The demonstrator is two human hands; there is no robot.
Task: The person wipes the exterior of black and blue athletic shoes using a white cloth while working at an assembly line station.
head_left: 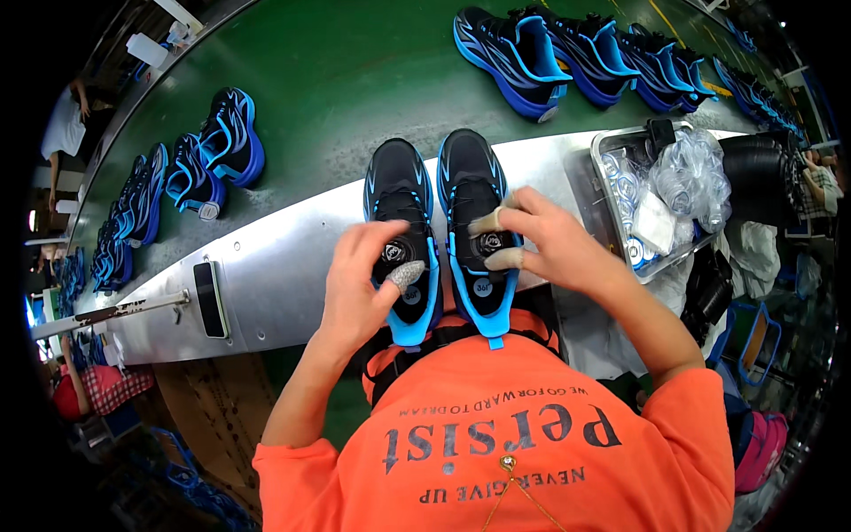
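Two black and blue sneakers stand side by side before me, toes pointing away, on the metal table edge: the left sneaker [394, 173] and the right sneaker [467, 164]. Each has a round black dial on its tongue. Thumb and finger of my left hand [355, 275] grip the left dial [393, 251]; a pale cover wraps that thumb. My right hand [550, 239] pinches the right dial [488, 242] between a thumb and finger, both with pale covers on their tips. Blue linings and round insole marks show at the heels.
A green conveyor belt [337, 80] runs beyond the metal ledge [292, 239]. More sneakers stand on it at left [232, 137] and far right [514, 58]. A phone [210, 300] lies on the ledge. At right, a clear bin [612, 146] holds plastic-wrapped parts.
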